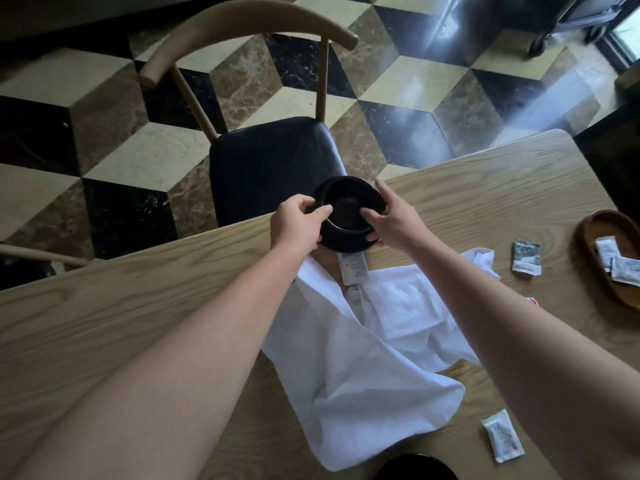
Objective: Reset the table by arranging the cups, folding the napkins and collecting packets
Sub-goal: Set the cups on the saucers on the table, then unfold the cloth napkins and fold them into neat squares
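A black cup (346,202) sits on a black saucer (343,241) at the far edge of the wooden table (138,306). My left hand (298,226) grips the cup's left rim, and my right hand (391,220) holds the cup and saucer on the right side. A crumpled white napkin (363,358) lies spread on the table beneath my forearms. A white packet (353,268) lies partly under the saucer. Other packets lie loose: a dark one (526,256) on the right and a white one (502,436) near the front.
A brown wooden tray (588,251) at the right edge holds a few white packets (616,261). A chair with a black seat (270,161) stands just beyond the table's far edge. Another black dish (415,467) shows at the bottom edge.
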A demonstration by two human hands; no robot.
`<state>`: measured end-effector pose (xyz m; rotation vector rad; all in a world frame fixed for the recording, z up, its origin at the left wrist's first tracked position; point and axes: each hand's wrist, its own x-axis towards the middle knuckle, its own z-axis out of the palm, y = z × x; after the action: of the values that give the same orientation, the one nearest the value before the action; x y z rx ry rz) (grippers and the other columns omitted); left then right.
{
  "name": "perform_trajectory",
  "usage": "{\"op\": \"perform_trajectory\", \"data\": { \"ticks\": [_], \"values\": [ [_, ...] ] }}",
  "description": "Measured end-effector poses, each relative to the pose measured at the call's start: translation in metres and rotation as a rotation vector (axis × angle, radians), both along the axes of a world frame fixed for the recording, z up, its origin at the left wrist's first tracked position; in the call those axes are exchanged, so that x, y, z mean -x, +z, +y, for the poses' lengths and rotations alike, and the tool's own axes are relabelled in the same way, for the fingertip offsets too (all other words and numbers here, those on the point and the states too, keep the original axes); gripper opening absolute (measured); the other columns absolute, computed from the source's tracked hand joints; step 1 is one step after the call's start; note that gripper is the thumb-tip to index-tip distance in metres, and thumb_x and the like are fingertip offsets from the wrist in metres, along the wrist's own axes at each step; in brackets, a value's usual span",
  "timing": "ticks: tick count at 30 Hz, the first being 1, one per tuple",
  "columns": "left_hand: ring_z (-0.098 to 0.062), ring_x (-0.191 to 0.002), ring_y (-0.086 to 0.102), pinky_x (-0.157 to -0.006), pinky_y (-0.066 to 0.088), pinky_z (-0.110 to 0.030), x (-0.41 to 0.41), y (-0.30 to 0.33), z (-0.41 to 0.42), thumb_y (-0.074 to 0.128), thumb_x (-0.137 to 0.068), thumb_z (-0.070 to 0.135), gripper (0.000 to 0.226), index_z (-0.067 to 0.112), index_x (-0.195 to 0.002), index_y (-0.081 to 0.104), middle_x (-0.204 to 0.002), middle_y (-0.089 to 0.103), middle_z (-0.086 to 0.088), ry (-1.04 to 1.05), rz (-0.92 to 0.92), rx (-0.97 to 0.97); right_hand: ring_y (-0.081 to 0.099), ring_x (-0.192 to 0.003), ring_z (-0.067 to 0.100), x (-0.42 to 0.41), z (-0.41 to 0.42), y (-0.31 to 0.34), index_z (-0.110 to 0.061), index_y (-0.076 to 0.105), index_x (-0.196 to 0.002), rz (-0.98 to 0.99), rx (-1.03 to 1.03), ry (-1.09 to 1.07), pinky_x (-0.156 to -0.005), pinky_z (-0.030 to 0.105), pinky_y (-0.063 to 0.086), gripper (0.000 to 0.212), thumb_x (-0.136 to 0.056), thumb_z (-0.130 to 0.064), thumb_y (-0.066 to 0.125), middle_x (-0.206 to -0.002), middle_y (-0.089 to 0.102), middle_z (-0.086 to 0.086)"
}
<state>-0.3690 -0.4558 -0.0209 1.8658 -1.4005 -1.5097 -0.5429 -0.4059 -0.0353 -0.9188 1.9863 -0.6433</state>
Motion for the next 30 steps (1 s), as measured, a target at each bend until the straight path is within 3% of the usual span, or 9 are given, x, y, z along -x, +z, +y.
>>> {"op": "perform_trajectory", "data": {
  "ticks": [3,5,9,14,17,19,21,24,30],
  "values": [
    [-0.014,-0.075,0.065,-0.067,0.053,-0.033,-0.014,0.01,0.02,0.068,-0.078,0.056,0.036,0.023,-0.088,0.059,-0.083,0.067,0.009,-0.009,-0.105,0.166,0.073,-0.084,0.022,0.0,0.021,0.017,-0.032,0.016,-0.158,0.228,0.054,-0.034,-0.08,0.038,0.056,0.082,-0.092,-0.047,0.062,-0.094,0.076,-0.003],
    [-0.01,-0.064,0.055,-0.057,0.042,-0.03,-0.03,0.013,0.049,0.068,-0.075,0.057,0.039,0.021,-0.079,0.051,-0.069,0.057,0.012,0.002,-0.142,0.209,0.065,-0.074,0.0,-0.009,0.056,0.029,-0.026,0.035,-0.15,0.293,0.152,-0.125,-0.073,0.031,0.048,0.069,-0.09,-0.05,0.061,-0.068,0.07,-0.01],
    [-0.017,-0.056,0.046,-0.055,0.037,-0.03,-0.064,0.004,0.111,0.069,-0.071,0.061,0.048,0.021,-0.066,0.042,-0.056,0.046,0.009,0.092,-0.136,0.002,0.061,-0.079,-0.006,-0.049,0.146,0.038,-0.026,0.063,-0.105,0.209,0.197,-0.119,-0.07,0.027,0.052,0.022,-0.091,-0.043,0.064,-0.091,0.067,-0.011],
    [-0.015,-0.053,0.047,-0.055,0.04,-0.032,-0.074,0.002,0.159,0.065,-0.074,0.062,0.05,0.019,-0.065,0.041,-0.057,0.044,0.0,0.158,0.021,-0.169,0.061,-0.091,0.009,-0.095,0.219,0.037,-0.019,0.067,-0.11,0.298,0.163,-0.023,-0.079,0.028,0.049,0.027,-0.088,-0.033,0.073,-0.101,0.064,-0.006],
    [-0.02,-0.061,0.048,-0.06,0.039,-0.035,-0.096,-0.001,0.192,0.067,-0.079,0.047,0.038,0.017,-0.067,0.046,-0.062,0.051,-0.002,0.276,-0.019,-0.154,0.06,-0.092,0.006,-0.118,0.252,0.044,-0.022,0.065,-0.109,0.253,0.166,-0.118,-0.077,0.023,0.048,0.022,-0.088,-0.025,0.073,-0.102,0.059,-0.01],
    [-0.023,-0.069,0.055,-0.067,0.045,-0.036,-0.113,-0.007,0.223,0.072,-0.082,0.032,0.026,0.012,-0.078,0.057,-0.074,0.061,-0.006,0.362,-0.048,-0.221,0.063,-0.089,0.006,-0.14,0.274,0.048,-0.026,0.064,-0.102,0.07,0.107,-0.245,-0.072,0.02,0.05,0.018,-0.087,-0.02,0.073,-0.098,0.062,-0.011],
    [-0.024,-0.076,0.059,-0.071,0.049,-0.036,-0.124,-0.013,0.252,0.076,-0.084,0.024,0.027,0.003,-0.095,0.062,-0.084,0.065,-0.012,0.395,-0.024,-0.363,0.069,-0.083,0.015,-0.17,0.289,0.047,-0.02,0.064,-0.099,-0.378,-0.059,-0.458,-0.069,0.028,0.056,0.017,-0.086,-0.013,0.074,-0.093,0.07,-0.002],
    [-0.026,-0.073,0.059,-0.058,0.047,-0.03,-0.129,-0.02,0.277,0.074,-0.087,0.021,0.028,-0.002,-0.099,0.063,-0.084,0.065,-0.016,0.454,0.088,-0.531,0.067,-0.068,0.023,-0.211,0.303,0.044,-0.004,0.063,-0.097,-1.063,-0.359,-0.733,-0.057,0.032,0.058,0.011,-0.089,-0.007,0.07,-0.083,0.07,0.013],
    [-0.013,-0.047,0.054,-0.044,0.034,-0.02,-0.122,-0.028,0.261,0.076,-0.083,0.024,0.02,0.01,-0.074,0.067,-0.066,0.067,-0.006,0.45,0.135,-0.595,0.07,-0.075,0.024,-0.229,0.302,0.026,-0.001,0.067,-0.108,-1.301,-0.478,-1.079,-0.06,0.032,0.062,0.029,-0.088,-0.021,0.072,-0.103,0.069,0.019]
  ]
}}
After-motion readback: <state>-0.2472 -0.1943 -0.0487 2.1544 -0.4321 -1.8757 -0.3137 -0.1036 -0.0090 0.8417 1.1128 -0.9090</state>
